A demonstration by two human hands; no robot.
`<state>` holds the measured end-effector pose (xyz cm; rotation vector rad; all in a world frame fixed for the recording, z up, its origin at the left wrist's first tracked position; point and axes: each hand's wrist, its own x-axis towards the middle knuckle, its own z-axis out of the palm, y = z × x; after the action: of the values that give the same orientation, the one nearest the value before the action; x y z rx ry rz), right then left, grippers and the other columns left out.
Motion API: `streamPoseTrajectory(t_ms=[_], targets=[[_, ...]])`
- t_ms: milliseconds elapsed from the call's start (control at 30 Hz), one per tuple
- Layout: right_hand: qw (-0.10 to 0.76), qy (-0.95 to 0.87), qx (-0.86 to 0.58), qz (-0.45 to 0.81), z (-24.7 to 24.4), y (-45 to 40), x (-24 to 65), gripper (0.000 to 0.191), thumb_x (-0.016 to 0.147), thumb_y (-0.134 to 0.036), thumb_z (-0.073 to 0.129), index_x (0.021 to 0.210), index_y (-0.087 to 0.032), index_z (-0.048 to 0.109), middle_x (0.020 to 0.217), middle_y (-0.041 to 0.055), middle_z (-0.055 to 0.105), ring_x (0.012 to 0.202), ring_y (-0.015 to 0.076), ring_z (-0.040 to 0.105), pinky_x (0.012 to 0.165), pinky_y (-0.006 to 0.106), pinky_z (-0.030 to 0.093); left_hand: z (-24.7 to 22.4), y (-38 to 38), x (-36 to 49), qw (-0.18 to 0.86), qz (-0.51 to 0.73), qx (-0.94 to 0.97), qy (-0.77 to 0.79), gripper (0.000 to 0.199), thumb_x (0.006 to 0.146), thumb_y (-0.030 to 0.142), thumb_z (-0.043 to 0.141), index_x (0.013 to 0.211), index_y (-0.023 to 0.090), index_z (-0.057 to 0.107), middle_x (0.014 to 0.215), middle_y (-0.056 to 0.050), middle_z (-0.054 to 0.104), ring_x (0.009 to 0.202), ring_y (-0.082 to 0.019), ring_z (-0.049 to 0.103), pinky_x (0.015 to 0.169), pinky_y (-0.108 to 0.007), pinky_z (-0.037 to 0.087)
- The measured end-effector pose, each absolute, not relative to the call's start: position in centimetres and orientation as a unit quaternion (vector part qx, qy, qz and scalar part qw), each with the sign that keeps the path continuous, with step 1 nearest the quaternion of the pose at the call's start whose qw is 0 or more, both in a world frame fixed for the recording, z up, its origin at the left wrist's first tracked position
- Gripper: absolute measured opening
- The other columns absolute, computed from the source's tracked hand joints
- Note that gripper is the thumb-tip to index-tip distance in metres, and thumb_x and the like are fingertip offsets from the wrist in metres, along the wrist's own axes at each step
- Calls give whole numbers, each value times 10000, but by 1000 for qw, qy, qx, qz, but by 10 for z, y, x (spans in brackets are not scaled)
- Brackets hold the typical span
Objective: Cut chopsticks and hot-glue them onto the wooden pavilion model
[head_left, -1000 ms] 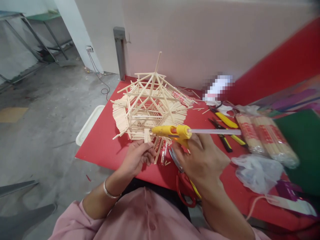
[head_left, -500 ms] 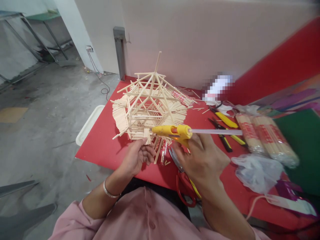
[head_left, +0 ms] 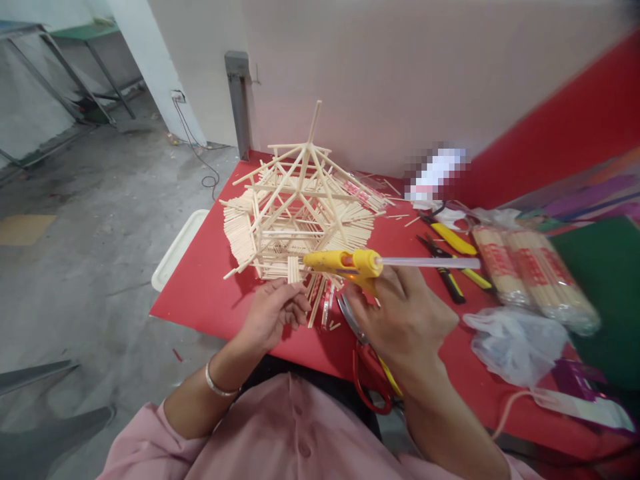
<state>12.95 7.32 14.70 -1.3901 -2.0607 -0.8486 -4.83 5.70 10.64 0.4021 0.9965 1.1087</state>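
A frame built of pale wooden sticks (head_left: 300, 197) stands on the red table, with a peaked top and fanned rows of sticks around its base. My right hand (head_left: 405, 313) is wrapped round a yellow glue gun (head_left: 365, 262), a long clear glue stick jutting from its back. The gun's nozzle is at a small row of sticks (head_left: 293, 269) on the near side of the frame. Just below that row is my left hand (head_left: 280, 310), its fingers curled and its thumb and fingertips at the row's lower end. Whatever it pinches is too small to make out.
Red-handled scissors (head_left: 370, 380) lie by the near edge of the red table (head_left: 200, 287). To the right are yellow-and-black pliers (head_left: 445, 273), wrapped stick bundles (head_left: 540, 273) and a plastic bag (head_left: 517, 343). A wall rises behind the frame.
The thumb of my left hand has moved down off the small row of sticks to its lower end. The glue gun has stayed nearly in place.
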Motion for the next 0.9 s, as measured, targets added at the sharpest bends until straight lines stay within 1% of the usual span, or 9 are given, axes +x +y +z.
streamPoseTrajectory(t_ms=[133,467,667,900], targets=[[254,-758,-512,-314,147,72,130,168,829,-304,655,939,-176,658,766,19,642,558,102,481,496,256,275,110,57,-47,710,501,190,457,295,635,363,762,663,139,572,534,-14,641,355,-83,527,335,-167,361],[258,-759,-507,-317,147,73,129,195,844,-315,643,981,-177,653,780,16,654,564,106,497,498,250,290,109,57,-47,705,501,197,461,278,644,357,750,644,133,585,525,-23,643,357,-87,536,340,-170,369],[261,-764,-505,-305,146,72,130,195,843,-303,647,986,-170,653,800,22,650,576,111,487,504,258,274,110,57,-47,703,501,196,465,266,649,344,743,656,130,586,510,-20,636,351,-83,528,339,-163,366],[256,-760,-519,-296,147,71,132,194,834,-301,647,982,-178,666,850,38,668,609,121,525,518,257,303,108,58,-48,706,501,199,459,274,645,356,741,705,124,608,542,-18,646,366,-90,537,341,-174,369]])
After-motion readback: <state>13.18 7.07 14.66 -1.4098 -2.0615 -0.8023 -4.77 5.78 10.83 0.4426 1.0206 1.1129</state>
